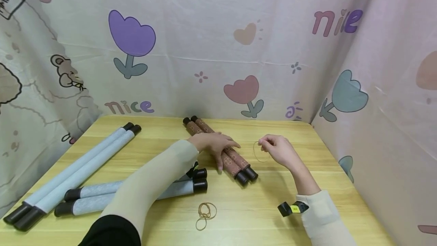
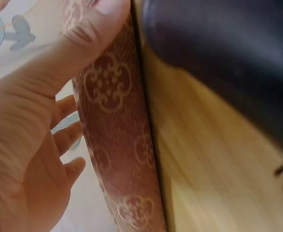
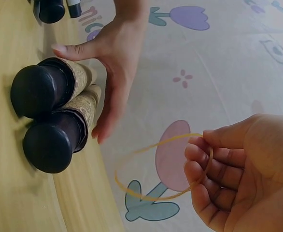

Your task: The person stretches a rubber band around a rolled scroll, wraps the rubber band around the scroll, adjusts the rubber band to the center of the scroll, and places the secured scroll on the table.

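Two brown patterned scrolls (image 1: 232, 165) with black end knobs lie side by side, slanting across the table. My left hand (image 1: 215, 144) lies across them, thumb on the near side and fingers spread over the far side. In the left wrist view the thumb lies over one brown scroll (image 2: 115, 164), with the fingers showing beyond it. To the right of the scrolls my right hand (image 1: 278, 149) is raised, pinching a thin rubber band (image 3: 156, 198) between thumb and fingertips. The band hangs as a loose loop, apart from the scroll ends.
Two long light blue scrolls (image 1: 82, 162) lie at the left. Two shorter blue scrolls (image 1: 93, 203) lie partly under my left forearm. A small pile of rubber bands (image 1: 202, 212) rests near the front. A printed curtain (image 1: 191, 41) stands behind the table.
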`<state>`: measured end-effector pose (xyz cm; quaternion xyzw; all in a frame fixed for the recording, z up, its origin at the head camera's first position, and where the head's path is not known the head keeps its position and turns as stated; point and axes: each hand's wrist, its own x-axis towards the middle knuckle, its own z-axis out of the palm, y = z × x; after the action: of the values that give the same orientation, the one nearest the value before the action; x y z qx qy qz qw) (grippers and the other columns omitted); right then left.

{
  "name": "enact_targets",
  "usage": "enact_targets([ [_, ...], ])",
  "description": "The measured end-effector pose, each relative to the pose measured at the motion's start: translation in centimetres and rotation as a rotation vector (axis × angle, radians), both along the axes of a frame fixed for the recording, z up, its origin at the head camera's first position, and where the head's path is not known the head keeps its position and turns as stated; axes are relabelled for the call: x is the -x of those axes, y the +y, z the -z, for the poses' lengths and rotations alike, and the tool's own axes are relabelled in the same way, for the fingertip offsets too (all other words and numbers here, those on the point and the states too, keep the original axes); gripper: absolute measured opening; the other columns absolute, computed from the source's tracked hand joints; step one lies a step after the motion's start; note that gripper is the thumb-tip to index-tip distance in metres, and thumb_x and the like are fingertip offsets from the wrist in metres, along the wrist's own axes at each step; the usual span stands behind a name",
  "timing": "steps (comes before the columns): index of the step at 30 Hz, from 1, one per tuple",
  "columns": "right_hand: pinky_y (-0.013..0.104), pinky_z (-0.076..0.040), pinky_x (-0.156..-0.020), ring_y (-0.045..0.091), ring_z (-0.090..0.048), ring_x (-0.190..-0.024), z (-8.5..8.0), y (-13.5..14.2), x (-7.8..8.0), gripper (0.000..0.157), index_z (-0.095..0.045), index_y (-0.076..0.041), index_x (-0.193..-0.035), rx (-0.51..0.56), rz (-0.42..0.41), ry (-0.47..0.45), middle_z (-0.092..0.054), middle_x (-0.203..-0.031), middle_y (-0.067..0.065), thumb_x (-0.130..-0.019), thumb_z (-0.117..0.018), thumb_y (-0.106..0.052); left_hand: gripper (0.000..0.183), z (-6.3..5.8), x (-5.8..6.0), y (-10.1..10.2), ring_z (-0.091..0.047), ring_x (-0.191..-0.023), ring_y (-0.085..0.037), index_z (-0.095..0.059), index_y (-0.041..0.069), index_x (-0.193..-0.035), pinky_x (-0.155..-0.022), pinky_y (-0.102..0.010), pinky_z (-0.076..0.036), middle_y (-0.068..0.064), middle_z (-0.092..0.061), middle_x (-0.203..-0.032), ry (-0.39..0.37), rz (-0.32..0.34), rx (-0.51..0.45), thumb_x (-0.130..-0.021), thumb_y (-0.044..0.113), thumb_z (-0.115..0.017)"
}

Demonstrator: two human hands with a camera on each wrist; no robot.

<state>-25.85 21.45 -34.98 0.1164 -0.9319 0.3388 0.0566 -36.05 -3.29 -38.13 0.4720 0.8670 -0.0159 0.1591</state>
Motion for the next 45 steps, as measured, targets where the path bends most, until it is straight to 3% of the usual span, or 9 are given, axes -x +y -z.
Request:
enact_targets([
  [5,0.033,-0.046,-0.065,0.018,-0.058,-0.077,0.1,0.2,-0.1,0.023,-0.071,-0.01,-0.097,0.001,0.002,-0.015,-0.066,-0.082,0.002,-0.102,-0.054,-0.025,0.112,0.3,-0.6,1.2,-0.041,-0.133,-0.023,-0.037,0.028,-0.151,-0.112,-0.04,-0.029,-0.002,-0.044,-0.146,-0.052,0.071,-0.007,-0.056,0.058,-0.088],
  [10,0.034,-0.046,-0.065,0.019,-0.059,-0.079,0.3,0.4,-0.1,0.024,-0.071,-0.008,-0.098,0.006,0.008,-0.026,-0.066,-0.082,0.0,-0.102,-0.054,-0.025,0.087,0.6,-0.9,1.9,-0.054,-0.107,-0.013,-0.052,0.027,-0.137,-0.097,-0.032,-0.043,0.004,-0.056,-0.119,0.055,0.116,0.066,-0.064,0.062,-0.083],
  [14,0.034,-0.046,-0.067,0.019,-0.06,-0.081,0.4,0.4,0.0,0.024,-0.071,-0.01,-0.098,0.008,0.012,-0.029,-0.066,-0.082,0.0,-0.102,-0.054,-0.026,0.081,0.6,-1.0,1.9,-0.054,-0.099,-0.011,-0.054,0.028,-0.133,-0.091,-0.032,-0.045,0.007,-0.056,-0.109,0.091,0.096,0.086,-0.066,0.067,-0.079],
  [19,0.034,-0.047,-0.066,0.019,-0.061,-0.081,0.3,0.4,0.1,0.025,-0.071,-0.009,-0.099,0.009,0.012,-0.028,-0.066,-0.083,0.001,-0.102,-0.053,-0.026,0.083,0.6,-1.2,1.8,-0.055,-0.096,-0.012,-0.053,0.029,-0.132,-0.089,-0.036,-0.046,0.008,-0.055,-0.106,0.087,0.02,0.108,-0.065,0.076,-0.072],
  [23,0.034,-0.047,-0.066,0.019,-0.061,-0.081,0.3,0.3,0.2,0.024,-0.071,-0.01,-0.097,0.009,0.011,-0.026,-0.067,-0.083,0.003,-0.102,-0.053,-0.026,0.095,0.7,-1.4,1.9,-0.054,-0.107,-0.016,-0.046,0.028,-0.139,-0.095,-0.039,-0.044,0.004,-0.054,-0.121,0.074,-0.028,0.113,-0.063,0.08,-0.069],
  [28,0.034,-0.046,-0.066,0.019,-0.06,-0.08,0.2,0.3,0.2,0.024,-0.071,-0.011,-0.096,0.012,0.009,-0.034,-0.067,-0.084,0.006,-0.102,-0.053,-0.026,0.108,1.2,-1.4,2.3,-0.047,-0.12,-0.021,-0.038,0.028,-0.147,-0.102,-0.041,-0.041,-0.001,-0.046,-0.135,0.021,0.003,0.08,-0.058,0.077,-0.074],
  [36,0.034,-0.046,-0.067,0.019,-0.06,-0.081,0.3,0.5,0.2,0.024,-0.071,-0.011,-0.097,0.014,0.014,-0.045,-0.067,-0.086,0.007,-0.102,-0.053,-0.025,0.083,1.5,-1.2,2.4,-0.052,-0.097,-0.013,-0.046,0.026,-0.133,-0.088,-0.031,-0.046,0.003,-0.05,-0.11,-0.006,-0.004,0.046,-0.068,0.067,-0.077],
  [45,0.034,-0.046,-0.066,0.021,-0.061,-0.082,0.2,0.9,0.4,0.026,-0.07,-0.007,-0.1,0.016,0.053,-0.033,-0.067,-0.085,0.005,-0.102,-0.052,-0.025,0.072,0.7,-1.4,2.1,-0.055,-0.086,-0.014,-0.045,0.025,-0.123,-0.076,-0.029,-0.048,0.004,-0.048,-0.105,0.026,-0.027,-0.044,-0.07,0.061,-0.079],
])
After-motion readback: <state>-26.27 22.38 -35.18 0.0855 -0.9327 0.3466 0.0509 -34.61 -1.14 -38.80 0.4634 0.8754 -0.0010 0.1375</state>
